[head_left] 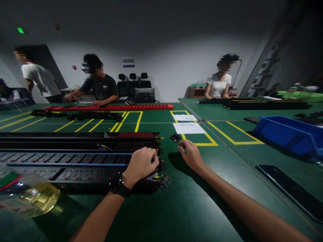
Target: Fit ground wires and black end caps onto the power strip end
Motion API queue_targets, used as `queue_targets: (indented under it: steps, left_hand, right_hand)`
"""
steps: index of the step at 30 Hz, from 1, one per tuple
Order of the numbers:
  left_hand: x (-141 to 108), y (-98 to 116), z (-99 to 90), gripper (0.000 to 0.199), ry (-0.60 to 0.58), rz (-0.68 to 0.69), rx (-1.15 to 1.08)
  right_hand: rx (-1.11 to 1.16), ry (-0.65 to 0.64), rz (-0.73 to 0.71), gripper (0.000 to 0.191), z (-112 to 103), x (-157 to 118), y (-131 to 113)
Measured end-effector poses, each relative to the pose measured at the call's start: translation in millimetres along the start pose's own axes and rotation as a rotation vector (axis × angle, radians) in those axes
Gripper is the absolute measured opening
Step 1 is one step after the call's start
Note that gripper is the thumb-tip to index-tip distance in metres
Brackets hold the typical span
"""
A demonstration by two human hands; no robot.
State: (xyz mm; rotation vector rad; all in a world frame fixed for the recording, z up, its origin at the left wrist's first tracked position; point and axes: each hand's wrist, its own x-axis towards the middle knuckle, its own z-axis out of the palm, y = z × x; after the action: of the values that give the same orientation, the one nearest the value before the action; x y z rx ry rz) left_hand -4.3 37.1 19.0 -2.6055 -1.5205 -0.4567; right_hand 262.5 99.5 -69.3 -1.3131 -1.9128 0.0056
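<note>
Several long black power strips [98, 160] lie side by side in front of me, with rows of sockets and small red dots. My left hand [142, 163], with a dark watch on its wrist, is closed at their right end. Yellow wire shows by its fingertips, but what the fingers grip is hidden. Loose black end pieces [165, 182] hang with short wires at that end. My right hand [191, 155] is half curled above the table, thumb and fingers apart, holding nothing visible. Just beyond its fingertips lies a small black part [175, 137].
A bottle of yellow liquid [37, 198] is at the near left. On the right are a phone [290, 188] and a blue bin [285, 134]. Paper labels [189, 128], yellow tape outlines and a red rail [108, 107] lie farther back. Other people are across the table.
</note>
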Motion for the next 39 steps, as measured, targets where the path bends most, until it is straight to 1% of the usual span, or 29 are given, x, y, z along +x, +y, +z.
queue_targets:
  steps: [2,6,8,12,15,17,18,19,20,22,23,25,28,29,32,33,36,37,39]
  left_hand:
    - [0,0,1.1,0.018,0.004,0.005,-0.002]
    - [1,-2,2.7,0.019,0.014,0.012,-0.014]
    - [1,-2,2.1,0.019,0.010,0.013,-0.014]
    - [1,-1,-0.5,0.019,-0.004,0.008,-0.005]
    - [2,0,-1.3,0.019,-0.008,0.005,-0.006]
    - [2,0,-1.0,0.019,-0.006,0.002,-0.006]
    - [2,0,-0.6,0.019,-0.004,0.002,-0.006]
    - [2,-1,0.0,0.019,-0.001,0.004,-0.006]
    - [2,-1,0.6,0.019,0.004,0.007,-0.006]
    - [2,-2,1.9,0.018,0.013,0.011,-0.010]
    - [2,-2,2.5,0.018,0.017,0.013,-0.011]
    - [2,-3,3.4,0.018,0.020,0.014,-0.014]
    - [2,-4,4.0,0.019,0.023,0.011,-0.017]
    - [2,-4,4.1,0.019,0.026,0.010,-0.020]
    - [2,-3,4.0,0.019,0.029,0.009,-0.027]
    - [2,-3,4.0,0.019,0.028,0.008,-0.028]
    - [2,-3,4.3,0.019,0.025,0.005,-0.024]
    - [2,-3,4.3,0.019,0.025,0.006,-0.020]
    - [2,-3,4.2,0.020,0.021,0.010,-0.012]
  right_hand:
    - [-0.016,-0.013,-0.011,0.017,-1,0,-1]
    - [-0.140,-0.204,-0.010,0.019,-3,1,-2]
    - [-0.176,-0.256,0.000,0.021,-3,2,-3]
    - [-0.178,-0.239,-0.004,0.026,-3,1,-5]
    - [-0.174,-0.145,0.000,0.038,-3,0,-8]
    - [-0.125,-0.061,0.018,0.050,-5,-1,-9]
    - [-0.092,-0.040,0.028,0.054,-5,0,-10]
    - [-0.069,-0.043,0.033,0.054,-6,0,-10]
    - [-0.064,-0.072,0.034,0.048,-7,0,-10]
    - [-0.114,-0.170,0.027,0.034,-8,0,-10]
    - [-0.157,-0.211,0.021,0.031,-8,0,-10]
    - [-0.230,-0.252,0.021,0.034,-7,0,-11]
    - [-0.272,-0.260,0.019,0.052,-7,0,-13]
    - [-0.283,-0.271,0.014,0.052,-8,0,-14]
    - [-0.312,-0.293,0.001,0.044,-8,-1,-16]
    - [-0.309,-0.282,0.005,0.044,-9,-1,-16]
    - [-0.280,-0.219,0.040,0.055,-10,0,-18]
    - [-0.278,-0.220,0.045,0.054,-10,0,-19]
    - [-0.293,-0.260,0.034,0.043,-12,0,-21]
